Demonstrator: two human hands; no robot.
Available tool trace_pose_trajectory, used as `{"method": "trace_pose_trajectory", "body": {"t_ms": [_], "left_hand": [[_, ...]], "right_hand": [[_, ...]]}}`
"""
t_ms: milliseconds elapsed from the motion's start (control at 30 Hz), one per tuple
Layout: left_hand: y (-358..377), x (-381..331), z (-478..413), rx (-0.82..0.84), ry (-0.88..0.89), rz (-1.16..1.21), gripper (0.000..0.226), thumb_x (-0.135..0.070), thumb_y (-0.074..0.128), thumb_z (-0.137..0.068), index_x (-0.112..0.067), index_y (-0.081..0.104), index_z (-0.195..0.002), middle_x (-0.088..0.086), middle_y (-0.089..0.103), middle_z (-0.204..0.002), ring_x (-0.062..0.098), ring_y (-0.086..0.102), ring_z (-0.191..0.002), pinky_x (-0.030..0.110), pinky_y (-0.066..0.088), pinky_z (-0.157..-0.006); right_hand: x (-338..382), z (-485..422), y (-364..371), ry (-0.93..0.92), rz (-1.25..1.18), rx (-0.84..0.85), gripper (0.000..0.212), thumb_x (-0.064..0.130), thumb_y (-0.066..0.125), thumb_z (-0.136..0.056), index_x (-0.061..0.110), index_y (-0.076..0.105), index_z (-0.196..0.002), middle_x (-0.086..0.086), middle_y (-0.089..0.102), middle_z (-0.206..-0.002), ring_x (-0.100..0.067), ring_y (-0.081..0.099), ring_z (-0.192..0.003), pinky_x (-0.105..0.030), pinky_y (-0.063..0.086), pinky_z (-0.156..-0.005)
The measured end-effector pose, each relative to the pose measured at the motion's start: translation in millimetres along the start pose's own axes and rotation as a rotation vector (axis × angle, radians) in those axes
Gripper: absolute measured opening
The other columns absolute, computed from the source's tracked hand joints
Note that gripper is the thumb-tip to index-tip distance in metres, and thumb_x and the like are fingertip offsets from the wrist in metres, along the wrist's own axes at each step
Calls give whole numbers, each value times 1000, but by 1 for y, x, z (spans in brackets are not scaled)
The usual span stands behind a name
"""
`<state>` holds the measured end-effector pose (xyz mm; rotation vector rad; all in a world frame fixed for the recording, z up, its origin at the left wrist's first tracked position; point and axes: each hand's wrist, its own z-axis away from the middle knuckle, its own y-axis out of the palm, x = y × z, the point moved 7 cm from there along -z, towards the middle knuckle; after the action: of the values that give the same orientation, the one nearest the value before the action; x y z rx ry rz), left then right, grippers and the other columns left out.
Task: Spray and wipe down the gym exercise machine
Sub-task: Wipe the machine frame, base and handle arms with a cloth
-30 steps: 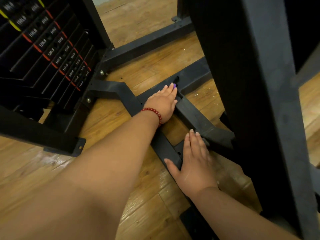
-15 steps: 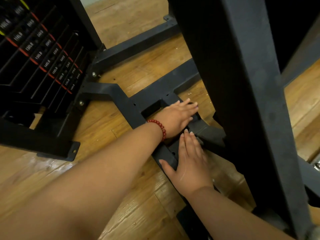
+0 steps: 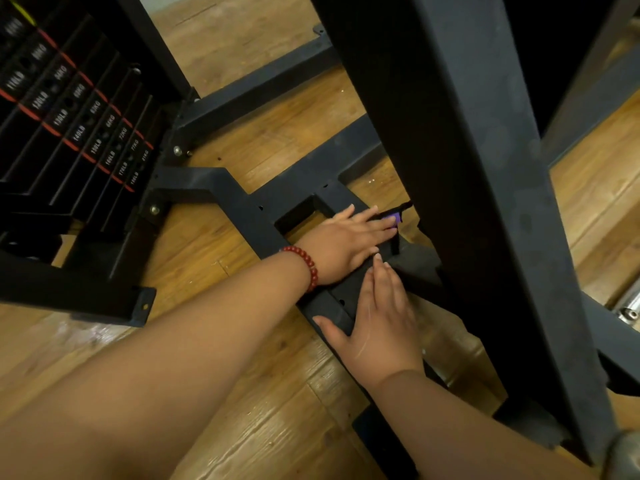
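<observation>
- Gym machine base frame (image 3: 242, 199): matte black steel bars, flat on the wooden floor, joined at angles, dotted with small bolt holes, running left from the upright post (image 3: 450, 168).
- Upright post: thick, black, faintly mottled, tilted across the view.
- Weight stack (image 3: 69, 116): black plates with red marks and white LB/KG labels, well left of the post.
- Purple cloth (image 3: 394, 218): only a corner shows beneath the left hand (image 3: 346, 240), on a base bar just beside the post.

Dim, warm indoor light; soft glare on the wooden floor (image 3: 79, 334) at eight o'clock; black frame (image 3: 450, 168) loses detail in shadow; wide-angle bending at edges; slight softness throughout.
</observation>
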<state>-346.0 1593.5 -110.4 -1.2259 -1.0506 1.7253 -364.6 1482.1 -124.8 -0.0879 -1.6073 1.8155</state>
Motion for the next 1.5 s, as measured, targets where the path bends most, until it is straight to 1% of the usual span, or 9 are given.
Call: {"method": "trace_pose_trajectory", "body": {"t_ms": [200,400,700,900,1100,1233,1300,1400,1500], "left_hand": [[-16,35,-22,-47,-240,36,44,-21,31,-106,-24,31,-151,-6,19,-161,18,-1,-150,35,-7,-118],[8,10,10,-88,-53,70,49,-21,39,-104,-22,26,-152,-6,17,-161,16,1,-150,31,-8,-117],[5,10,-11,-126,-227,79,46,-18,34,-105,-21,31,-151,-4,20,-161,20,0,-150,34,-3,-119],[16,5,46,-169,-193,224,51,3,45,-98,-11,37,-147,3,28,-157,18,20,-148,11,-1,-111],[18,-3,102,-551,-295,219,47,16,58,-79,-3,65,-122,16,65,-123,30,62,-115,37,38,-104],[14,-20,115,-606,-243,284,51,12,58,-85,-9,58,-132,3,54,-137,13,45,-126,33,37,-108],[11,-23,119,-595,-233,372,52,8,54,-91,-19,53,-136,-8,46,-140,5,42,-129,20,34,-111],[3,-15,124,-570,-370,571,47,-5,50,-98,-41,47,-128,-22,51,-126,-10,49,-113,2,35,-97],[3,-1,123,-544,-473,876,40,-7,53,-97,-43,49,-111,-24,56,-116,-18,55,-104,7,44,-94]], "right_hand": [[-4,1,0,26,10,66,102,77,24,-89,7,-16,-152,-3,-32,-157,-17,-19,-148,-25,-14,-107],[-4,2,2,29,-26,62,102,75,28,-89,8,-14,-153,-3,-23,-161,-18,-15,-149,-25,-15,-107],[-4,3,2,27,5,58,102,76,27,-89,8,-13,-153,-4,-20,-162,-18,-14,-149,-27,-15,-109],[-3,5,1,20,14,83,100,74,26,-90,7,-12,-153,-5,-22,-161,-16,-16,-149,-26,-14,-108],[-3,15,-6,21,-70,90,91,65,37,-94,10,-3,-155,-1,-17,-163,-13,-12,-149,-25,-5,-115],[4,15,-28,-79,-204,44,79,50,48,-97,27,2,-156,12,-7,-163,-7,-6,-147,-21,1,-112],[6,14,-33,-151,-279,62,76,44,54,-96,34,7,-155,17,0,-162,0,-2,-144,-18,3,-110],[4,7,-31,-170,-431,86,73,34,60,-95,40,16,-152,18,14,-160,-4,10,-146,-23,13,-115],[5,-8,-28,-112,-554,63,55,28,64,-93,32,44,-144,12,32,-154,-6,26,-141,-21,23,-108]]}}
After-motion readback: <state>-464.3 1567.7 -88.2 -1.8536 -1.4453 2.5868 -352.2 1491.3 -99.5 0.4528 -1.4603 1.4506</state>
